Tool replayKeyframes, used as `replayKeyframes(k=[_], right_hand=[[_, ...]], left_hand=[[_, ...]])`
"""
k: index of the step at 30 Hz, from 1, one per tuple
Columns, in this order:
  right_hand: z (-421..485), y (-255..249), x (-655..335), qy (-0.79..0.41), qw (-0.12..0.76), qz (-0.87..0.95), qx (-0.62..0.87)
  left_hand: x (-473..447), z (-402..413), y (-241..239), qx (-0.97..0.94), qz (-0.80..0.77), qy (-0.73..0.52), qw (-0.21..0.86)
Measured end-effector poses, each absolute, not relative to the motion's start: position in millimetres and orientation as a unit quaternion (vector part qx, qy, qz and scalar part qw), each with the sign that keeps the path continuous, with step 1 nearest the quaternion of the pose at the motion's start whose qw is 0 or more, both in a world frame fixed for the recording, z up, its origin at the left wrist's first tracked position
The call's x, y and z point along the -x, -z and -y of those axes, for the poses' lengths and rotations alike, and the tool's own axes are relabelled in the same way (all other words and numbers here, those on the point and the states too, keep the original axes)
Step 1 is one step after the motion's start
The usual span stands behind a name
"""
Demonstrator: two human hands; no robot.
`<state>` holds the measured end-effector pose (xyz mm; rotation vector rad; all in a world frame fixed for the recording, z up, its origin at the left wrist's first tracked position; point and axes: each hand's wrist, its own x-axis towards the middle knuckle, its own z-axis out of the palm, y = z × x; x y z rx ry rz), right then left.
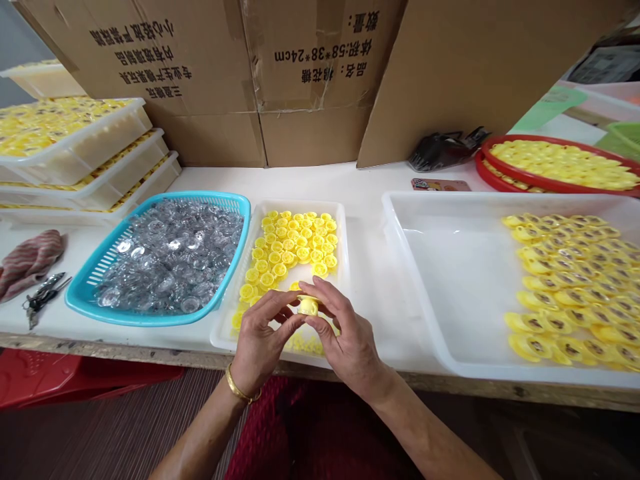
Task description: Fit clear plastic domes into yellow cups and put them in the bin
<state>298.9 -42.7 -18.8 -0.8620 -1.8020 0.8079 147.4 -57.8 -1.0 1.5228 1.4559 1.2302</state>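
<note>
The grip of left hand (260, 343) and right hand (347, 340) is closed on one yellow piece (308, 307) above the white tray (343, 253).

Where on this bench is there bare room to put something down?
Bare: the left half of the big white tray, beside its yellow rows; the table strip between the trays and the cardboard boxes. Crowded: the blue basket of clear caps, and the small tray, where left hand and right hand pinch a yellow piece.
</note>
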Motion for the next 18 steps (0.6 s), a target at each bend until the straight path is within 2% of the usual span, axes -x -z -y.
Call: replayKeyframes(k=[9,18], right_hand=[[42,15,-298,-0.423,0.441,0.696,0.377],[35,7,-302,-0.608,0.4,0.585,0.357]], left_hand=[[-149,55,6,-0.462,-0.551,-0.485,0.498],[-143,53,4,-0.323,-0.516,-0.47,0.64]])
